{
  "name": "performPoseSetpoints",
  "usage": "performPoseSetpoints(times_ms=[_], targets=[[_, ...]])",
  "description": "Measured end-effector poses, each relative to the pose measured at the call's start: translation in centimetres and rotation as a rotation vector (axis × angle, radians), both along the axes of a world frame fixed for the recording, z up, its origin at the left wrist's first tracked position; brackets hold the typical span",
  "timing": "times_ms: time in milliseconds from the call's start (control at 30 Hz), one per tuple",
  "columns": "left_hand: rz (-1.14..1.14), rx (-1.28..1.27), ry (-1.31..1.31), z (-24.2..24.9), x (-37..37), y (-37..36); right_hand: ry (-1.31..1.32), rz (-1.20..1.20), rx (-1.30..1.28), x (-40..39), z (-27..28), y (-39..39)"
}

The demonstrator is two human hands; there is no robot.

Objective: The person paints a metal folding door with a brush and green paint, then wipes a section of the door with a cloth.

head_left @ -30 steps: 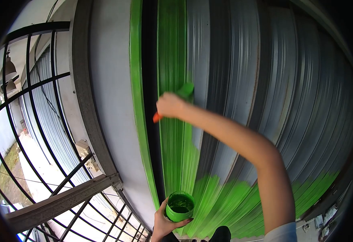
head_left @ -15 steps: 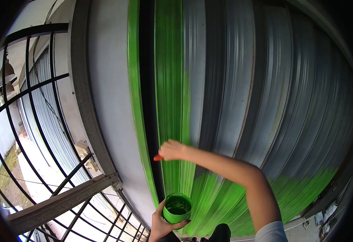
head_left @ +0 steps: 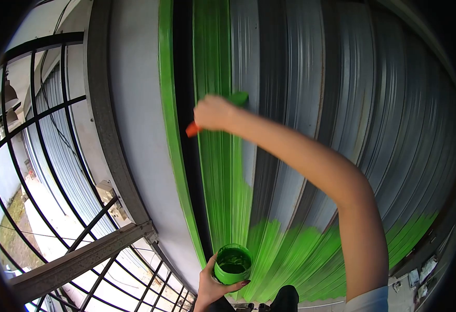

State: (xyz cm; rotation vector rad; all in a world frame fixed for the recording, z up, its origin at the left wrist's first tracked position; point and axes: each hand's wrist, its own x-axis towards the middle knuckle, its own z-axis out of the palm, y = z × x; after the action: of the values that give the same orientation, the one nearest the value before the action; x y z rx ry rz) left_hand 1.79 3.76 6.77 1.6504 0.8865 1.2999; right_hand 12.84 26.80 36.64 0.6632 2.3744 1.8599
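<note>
My right hand [head_left: 215, 112] is closed around a paintbrush, whose orange handle end [head_left: 192, 129] sticks out below the fist. The green-coated brush head [head_left: 238, 98] shows beyond my knuckles, against the ribbed metal door [head_left: 306, 119]. Down at the bottom, my left hand [head_left: 213, 285] grips a round cup of green paint [head_left: 233, 262], its inside smeared with paint. Green covers the door's left rib [head_left: 212, 62] and a ragged band along the bottom [head_left: 311, 255]; the ribs to the right are bare grey.
A green-edged strip [head_left: 166, 67] and a dark gap border the painted rib, next to a pale wall [head_left: 139, 104]. On the left stands a black barred gate [head_left: 35, 114] with a brown frame [head_left: 82, 255]. Dark-clad knees [head_left: 285, 300] show below, and papers [head_left: 427, 268] lie at lower right.
My right hand has moved up the door with the paintbrush, and the brush head now shows. My left hand still holds the paint cup low, shifted slightly in view.
</note>
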Motion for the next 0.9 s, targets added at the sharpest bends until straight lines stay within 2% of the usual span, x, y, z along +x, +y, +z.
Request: performPoseSetpoints(times_ms=[33,100,167,233,300,367,400,500,633,800,900], targets=[[0.008,0.0,0.004,0.0,0.0,0.0,0.0,-0.058,-0.11,0.1,-2.8,0.1],[-0.011,0.001,-0.006,-0.2,0.0,0.1,-0.033,-0.018,-0.21,0.9,-9.5,1.0],[-0.009,-0.03,-0.032,-0.7,-0.1,-0.2,-0.09,-0.155,-0.359,0.7,-15.6,1.6],[0.008,-0.079,-0.073,-0.8,-0.1,-0.5,-0.115,-0.095,-0.44,0.7,-20.7,1.4],[0.027,-0.075,-0.069,-0.5,-0.3,-0.8,-0.12,-0.087,-0.586,0.2,-24.1,0.6],[0.038,-0.066,-0.07,-0.4,-0.5,-0.8,-0.058,-0.088,-0.718,-0.1,-24.7,0.7],[0.04,-0.062,-0.074,-0.4,-0.6,-0.8,-0.001,-0.09,-0.726,-0.1,-23.2,0.8],[0.028,-0.061,-0.096,-0.4,-0.7,-0.5,0.199,-0.134,-0.755,0.2,-13.8,1.4],[0.015,-0.078,-0.124,-1.6,-0.7,0.1,0.276,-0.212,-0.618,1.0,-1.8,2.6],[0.025,-0.066,-0.08,-1.2,-0.7,0.3,0.181,-0.147,-0.371,0.3,5.9,2.3],[0.032,-0.062,-0.076,-1.7,-0.9,0.6,0.201,-0.228,-0.258,-0.5,10.4,1.0]])
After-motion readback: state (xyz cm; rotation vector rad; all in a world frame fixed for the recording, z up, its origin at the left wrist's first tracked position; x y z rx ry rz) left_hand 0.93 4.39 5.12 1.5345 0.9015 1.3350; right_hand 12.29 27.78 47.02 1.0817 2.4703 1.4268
